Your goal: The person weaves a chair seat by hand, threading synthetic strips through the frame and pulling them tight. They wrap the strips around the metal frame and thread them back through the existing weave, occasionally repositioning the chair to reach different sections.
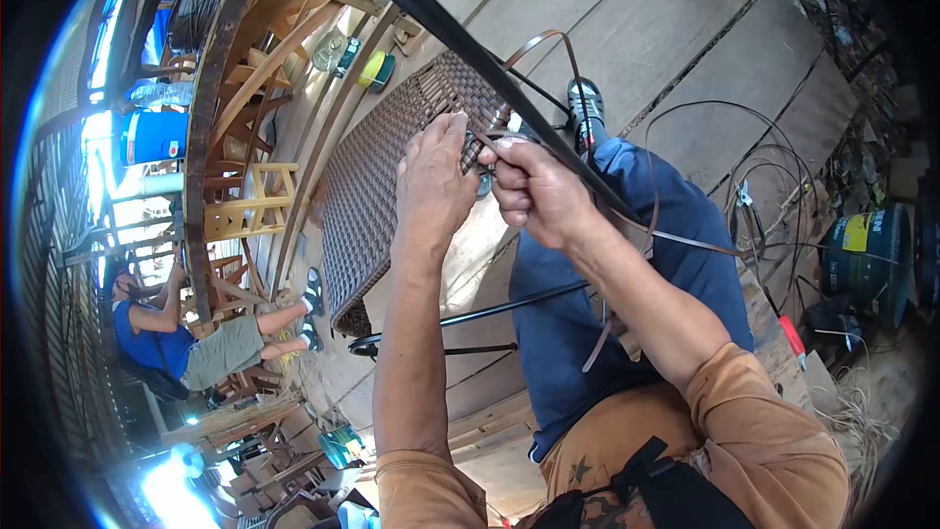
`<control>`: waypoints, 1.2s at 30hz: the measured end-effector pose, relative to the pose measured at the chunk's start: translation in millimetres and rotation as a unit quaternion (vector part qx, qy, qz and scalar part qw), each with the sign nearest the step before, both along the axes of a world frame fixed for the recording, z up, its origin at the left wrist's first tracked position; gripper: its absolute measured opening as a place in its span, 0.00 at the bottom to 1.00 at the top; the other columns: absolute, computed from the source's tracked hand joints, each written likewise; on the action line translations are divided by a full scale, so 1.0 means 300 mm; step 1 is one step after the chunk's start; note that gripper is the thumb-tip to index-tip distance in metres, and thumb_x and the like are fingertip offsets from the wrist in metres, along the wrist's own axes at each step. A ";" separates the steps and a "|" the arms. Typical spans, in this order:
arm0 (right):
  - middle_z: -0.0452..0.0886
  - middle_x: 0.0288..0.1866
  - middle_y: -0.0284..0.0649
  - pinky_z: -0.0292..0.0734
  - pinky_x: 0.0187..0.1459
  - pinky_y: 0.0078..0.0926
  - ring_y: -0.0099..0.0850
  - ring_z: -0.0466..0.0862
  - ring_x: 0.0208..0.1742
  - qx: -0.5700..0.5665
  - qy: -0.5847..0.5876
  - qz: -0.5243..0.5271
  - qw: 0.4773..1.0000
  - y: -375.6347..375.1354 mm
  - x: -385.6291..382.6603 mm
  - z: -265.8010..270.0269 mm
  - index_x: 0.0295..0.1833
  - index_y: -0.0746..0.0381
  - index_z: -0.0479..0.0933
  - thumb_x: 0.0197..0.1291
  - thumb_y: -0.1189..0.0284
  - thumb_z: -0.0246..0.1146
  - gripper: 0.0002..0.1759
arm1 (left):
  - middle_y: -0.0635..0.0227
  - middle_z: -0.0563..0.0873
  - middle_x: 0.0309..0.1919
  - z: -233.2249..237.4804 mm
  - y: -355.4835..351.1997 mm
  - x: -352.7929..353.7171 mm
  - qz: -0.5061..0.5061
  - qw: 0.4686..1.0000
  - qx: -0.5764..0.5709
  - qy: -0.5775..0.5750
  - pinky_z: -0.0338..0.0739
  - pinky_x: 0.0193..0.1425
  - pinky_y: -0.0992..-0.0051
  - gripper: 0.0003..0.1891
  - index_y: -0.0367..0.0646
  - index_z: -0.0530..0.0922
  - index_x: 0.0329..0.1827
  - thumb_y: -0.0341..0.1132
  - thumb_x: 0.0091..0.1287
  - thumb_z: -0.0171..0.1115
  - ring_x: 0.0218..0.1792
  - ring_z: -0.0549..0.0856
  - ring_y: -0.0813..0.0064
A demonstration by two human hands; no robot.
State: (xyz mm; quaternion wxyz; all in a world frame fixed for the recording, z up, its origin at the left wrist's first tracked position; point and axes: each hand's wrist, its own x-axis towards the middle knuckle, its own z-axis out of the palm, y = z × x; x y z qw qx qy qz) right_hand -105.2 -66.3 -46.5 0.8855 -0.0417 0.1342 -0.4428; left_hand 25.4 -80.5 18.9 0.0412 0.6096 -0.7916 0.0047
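1. Only label I can spot is a yellow label (860, 233) on the dark green container (871, 279), well off to the right of the right hand, and its lettering is too skewed for me to read properly
2. The woven panel (367, 201) looks pretty neat tbh: shiny dark brown, tight over-under weave, plus a lighter patch near its far edge
3. That panel sits just left of and beyond the left hand (436, 174), which is laid along its edge with the fingers close together, can't tell if they're gripping
4. Right hand (537, 188) is curled up, pinching a brown strip (487, 141) right beside the left fingers
5. A black tube (441, 27) slants just past the right knuckles, and some pliers (746, 198) are further off to that hand's right
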 end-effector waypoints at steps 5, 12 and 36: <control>0.54 0.15 0.23 0.47 0.13 0.15 0.15 0.54 0.12 0.043 0.074 -0.077 0.993 0.030 0.013 0.060 0.36 0.60 0.71 0.67 0.69 0.50 0.09 | 0.63 0.75 0.58 0.013 -0.013 0.005 -0.014 1.000 -0.006 -0.019 0.70 0.60 0.62 0.27 0.44 0.72 0.60 0.29 0.53 0.61 0.58 0.74 0.60; 0.55 0.16 0.24 0.47 0.14 0.15 0.15 0.55 0.13 0.037 0.065 -0.095 0.993 0.070 0.010 0.045 0.37 0.62 0.71 0.67 0.69 0.52 0.08 | 0.61 0.77 0.57 0.012 -0.008 0.012 -0.014 1.000 -0.010 -0.009 0.69 0.62 0.63 0.26 0.42 0.74 0.59 0.29 0.53 0.61 0.58 0.74 0.58; 0.69 0.26 0.29 0.62 0.27 0.16 0.15 0.66 0.27 -0.118 0.262 -0.247 0.925 0.068 0.074 -0.063 0.44 0.67 0.75 0.68 0.68 0.55 0.12 | 0.52 0.78 0.52 0.002 -0.048 -0.011 0.054 0.995 0.047 0.070 0.67 0.61 0.61 0.17 0.38 0.74 0.55 0.35 0.66 0.50 0.54 0.76 0.54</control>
